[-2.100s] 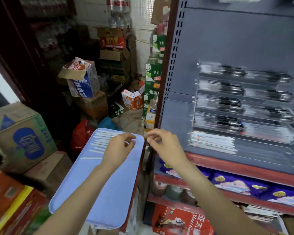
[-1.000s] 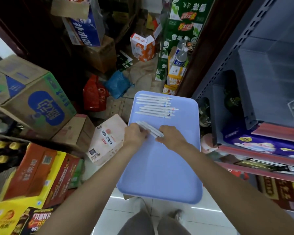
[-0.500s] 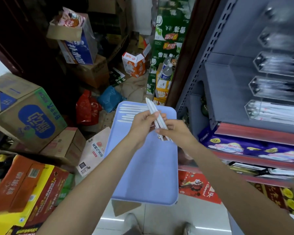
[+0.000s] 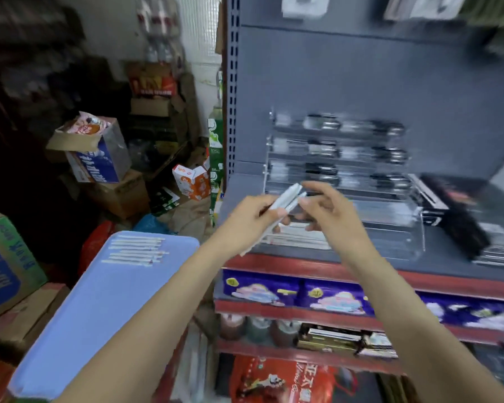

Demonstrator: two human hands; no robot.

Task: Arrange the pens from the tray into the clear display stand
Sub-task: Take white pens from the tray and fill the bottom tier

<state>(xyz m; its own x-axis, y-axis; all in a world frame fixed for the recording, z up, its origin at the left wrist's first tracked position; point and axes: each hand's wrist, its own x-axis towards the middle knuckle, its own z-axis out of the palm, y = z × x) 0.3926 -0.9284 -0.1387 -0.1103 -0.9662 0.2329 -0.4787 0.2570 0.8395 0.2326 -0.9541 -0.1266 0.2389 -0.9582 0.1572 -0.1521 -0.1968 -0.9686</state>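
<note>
**Pens on their way to the stand**

Loose pens (image 4: 134, 251) remain on the tray (image 4: 79, 309). The left hand (image 4: 250, 219) grips a white bundle (image 4: 285, 200) (light, stiff, probably slippery: hold mid-barrel); the right hand (image 4: 326, 210), fingers relaxed, touches its tip before the clear display stand (image 4: 361, 181).

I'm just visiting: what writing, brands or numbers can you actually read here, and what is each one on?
Nothing reads for certain; the picture is motion-blurred.
Carton at far left: white Chinese characters on a blue patch, tilted and cut off, unreadable.
Blue-and-white box: white Chinese characters, too blurred.
Red box: yellow lettering, too blurred.
Red bag at the bottom: white Latin lettering, too blurred.
</note>
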